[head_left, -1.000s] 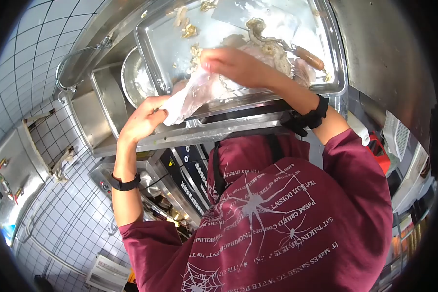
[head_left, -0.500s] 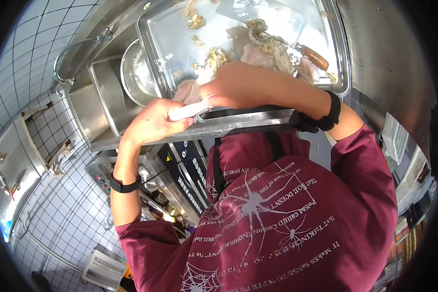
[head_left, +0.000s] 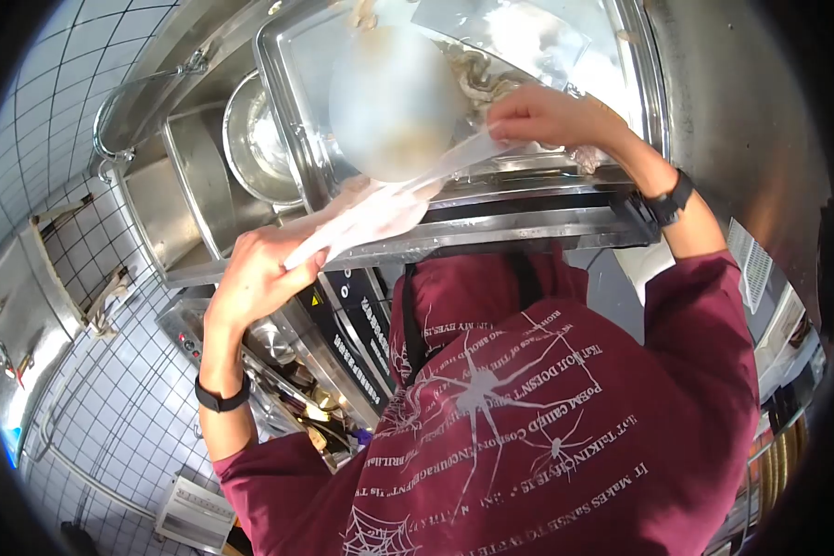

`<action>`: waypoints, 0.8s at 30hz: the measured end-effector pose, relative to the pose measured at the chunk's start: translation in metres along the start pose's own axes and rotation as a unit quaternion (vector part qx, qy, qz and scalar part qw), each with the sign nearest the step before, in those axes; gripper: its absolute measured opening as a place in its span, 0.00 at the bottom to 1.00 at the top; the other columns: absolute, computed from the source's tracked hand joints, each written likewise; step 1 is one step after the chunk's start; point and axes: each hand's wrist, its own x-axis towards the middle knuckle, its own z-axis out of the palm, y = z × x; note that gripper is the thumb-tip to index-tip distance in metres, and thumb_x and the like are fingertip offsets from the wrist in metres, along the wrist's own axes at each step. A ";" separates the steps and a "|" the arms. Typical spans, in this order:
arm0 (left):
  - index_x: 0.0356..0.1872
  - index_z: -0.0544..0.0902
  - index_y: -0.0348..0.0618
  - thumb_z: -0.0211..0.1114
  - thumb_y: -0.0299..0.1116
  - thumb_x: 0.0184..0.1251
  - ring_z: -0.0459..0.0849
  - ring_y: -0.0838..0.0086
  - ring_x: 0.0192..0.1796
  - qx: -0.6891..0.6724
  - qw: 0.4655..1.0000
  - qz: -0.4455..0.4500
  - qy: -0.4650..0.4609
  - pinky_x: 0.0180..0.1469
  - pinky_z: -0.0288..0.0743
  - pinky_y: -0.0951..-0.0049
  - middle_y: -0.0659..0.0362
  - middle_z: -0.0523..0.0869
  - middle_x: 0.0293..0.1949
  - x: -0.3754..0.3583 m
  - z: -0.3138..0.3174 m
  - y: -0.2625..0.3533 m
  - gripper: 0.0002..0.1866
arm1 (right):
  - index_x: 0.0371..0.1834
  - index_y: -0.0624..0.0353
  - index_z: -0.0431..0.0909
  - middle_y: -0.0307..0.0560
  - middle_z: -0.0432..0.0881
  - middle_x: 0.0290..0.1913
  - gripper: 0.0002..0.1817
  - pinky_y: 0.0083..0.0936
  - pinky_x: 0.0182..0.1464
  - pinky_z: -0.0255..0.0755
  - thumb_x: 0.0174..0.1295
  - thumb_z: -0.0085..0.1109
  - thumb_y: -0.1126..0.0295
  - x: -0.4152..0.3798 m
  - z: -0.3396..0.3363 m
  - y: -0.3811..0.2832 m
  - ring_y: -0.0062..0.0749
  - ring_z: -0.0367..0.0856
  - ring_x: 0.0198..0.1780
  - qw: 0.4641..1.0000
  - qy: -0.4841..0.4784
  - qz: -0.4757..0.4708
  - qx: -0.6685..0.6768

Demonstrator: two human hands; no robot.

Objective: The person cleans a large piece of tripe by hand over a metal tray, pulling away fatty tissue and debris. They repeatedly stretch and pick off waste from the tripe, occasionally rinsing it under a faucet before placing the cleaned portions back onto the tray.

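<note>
Between my hands, a pale, stretchy piece of offal (head_left: 380, 215) is pulled out at a slant, wide in the middle and thin toward the ends. My left hand (head_left: 258, 278) pinches its lower left end, thumb against fingers, in front of the sink edge. Higher up, my right hand (head_left: 556, 116) grips the other end over the metal tray (head_left: 296, 102). Greyish-brown offal (head_left: 480, 79) lies in the tray just beyond my right fingers. A blurred, pale oval (head_left: 394, 102) covers much of the tray's middle.
A broad blade (head_left: 477, 23) lies at the tray's far side. To the left, a round steel bowl (head_left: 255, 139) stands beside a metal sink compartment (head_left: 162, 213) with a tap hose (head_left: 107, 120). Metal counter (head_left: 741, 111) runs along the right; control-panelled equipment (head_left: 366, 320) is below.
My hands have moved well apart, the left down and leftward, the right up and rightward, stretching the offal between them. The blurred oval has appeared, and my right hand now covers the wooden handle.
</note>
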 end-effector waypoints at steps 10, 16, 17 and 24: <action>0.26 0.82 0.40 0.64 0.35 0.58 0.77 0.57 0.27 0.112 0.992 0.057 -0.007 0.33 0.69 0.62 0.53 0.78 0.20 -0.011 0.006 0.005 0.09 | 0.24 0.59 0.75 0.36 0.70 0.22 0.16 0.23 0.31 0.58 0.65 0.50 0.61 -0.014 -0.004 0.014 0.20 0.64 0.28 0.994 0.060 0.075 0.045; 0.26 0.82 0.39 0.64 0.35 0.58 0.76 0.57 0.26 0.092 0.995 0.030 -0.004 0.33 0.69 0.63 0.54 0.77 0.18 -0.018 0.007 -0.008 0.09 | 0.23 0.62 0.75 0.37 0.71 0.22 0.16 0.23 0.33 0.61 0.65 0.51 0.62 -0.022 -0.011 0.001 0.21 0.66 0.29 0.992 0.064 0.091 0.058; 0.23 0.81 0.39 0.65 0.36 0.58 0.76 0.55 0.25 0.092 0.995 0.024 -0.006 0.32 0.69 0.61 0.52 0.77 0.18 -0.021 0.008 -0.011 0.11 | 0.23 0.62 0.75 0.37 0.72 0.23 0.16 0.23 0.34 0.62 0.65 0.51 0.62 -0.026 -0.008 0.001 0.21 0.67 0.29 0.992 0.051 0.082 0.078; 0.25 0.80 0.41 0.64 0.37 0.57 0.77 0.52 0.27 0.189 0.977 0.029 0.096 0.33 0.69 0.58 0.50 0.78 0.21 -0.010 0.014 -0.062 0.10 | 0.25 0.62 0.77 0.38 0.76 0.25 0.16 0.22 0.33 0.64 0.66 0.51 0.63 -0.036 -0.001 -0.027 0.21 0.71 0.29 0.993 0.057 0.005 0.104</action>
